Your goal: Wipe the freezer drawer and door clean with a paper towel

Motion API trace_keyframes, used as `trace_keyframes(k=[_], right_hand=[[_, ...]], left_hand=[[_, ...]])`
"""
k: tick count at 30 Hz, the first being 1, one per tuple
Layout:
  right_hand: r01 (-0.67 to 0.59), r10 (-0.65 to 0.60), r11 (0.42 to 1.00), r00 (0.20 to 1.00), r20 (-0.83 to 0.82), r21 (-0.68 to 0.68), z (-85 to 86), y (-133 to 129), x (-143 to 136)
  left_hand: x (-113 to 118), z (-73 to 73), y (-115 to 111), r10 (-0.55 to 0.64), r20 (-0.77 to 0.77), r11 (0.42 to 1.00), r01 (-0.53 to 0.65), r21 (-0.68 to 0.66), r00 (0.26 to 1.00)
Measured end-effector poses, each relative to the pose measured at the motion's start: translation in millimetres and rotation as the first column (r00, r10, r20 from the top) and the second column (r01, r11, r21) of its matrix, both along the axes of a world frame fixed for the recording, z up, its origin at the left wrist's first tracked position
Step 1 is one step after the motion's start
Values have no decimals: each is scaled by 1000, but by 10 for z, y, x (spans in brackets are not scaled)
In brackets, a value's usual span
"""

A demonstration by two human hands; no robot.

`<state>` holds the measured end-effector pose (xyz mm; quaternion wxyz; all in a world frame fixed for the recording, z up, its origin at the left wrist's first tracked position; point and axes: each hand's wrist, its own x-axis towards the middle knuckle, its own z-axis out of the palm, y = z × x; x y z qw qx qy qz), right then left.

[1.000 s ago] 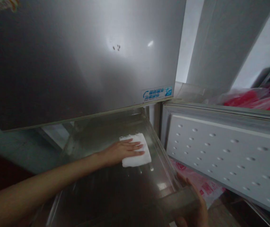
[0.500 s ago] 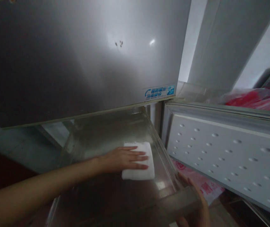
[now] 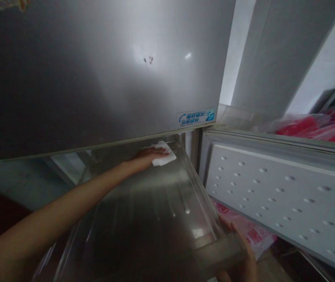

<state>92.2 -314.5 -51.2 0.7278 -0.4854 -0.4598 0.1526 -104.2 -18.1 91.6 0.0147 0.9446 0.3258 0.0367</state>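
Observation:
My left hand (image 3: 152,156) lies flat, fingers stretched out, on a folded white wipe (image 3: 165,158); whether it is cloth or paper I cannot tell. It presses the wipe against the surface of a clear, see-through drawer (image 3: 143,219), at the far end near the fridge. My right hand (image 3: 245,254) is wrapped around the drawer's near right corner, with part of the fingers hidden behind the front piece. The drawer is pulled out under the grey upper fridge door (image 3: 111,78).
The lower fridge door (image 3: 273,188) stands open at the right, its dimpled white inner side facing me. Below it lies a pink printed plastic bag (image 3: 252,231). Red bags (image 3: 311,127) sit behind the door. A blue sticker (image 3: 196,117) marks the upper door's corner.
My left hand has slid the wipe away from me, from the middle of the drawer to its far end. My right hand still grips the near corner.

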Motion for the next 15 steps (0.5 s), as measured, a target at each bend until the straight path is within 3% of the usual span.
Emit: trace_keyframes(k=[3,8,12,15], right_hand=[[37,-38,999,999,-31,-32,-139,-12,52],[51,-54,996,998,-39,-68,-300,-50,122],[35,-37,998,999,-30,-56,-240,-53,134],[-9,9,999,1000,-8,-34,-122,-40,118]], left_hand=[[7,-54,-219,-66,21,998,66,20,998],[-26,-219,-803,-300,-67,952,303,46,952],[-38,-353,-1318,-479,-106,868,488,91,872],[-33,-387,-1548,-569,-107,806,579,125,816]])
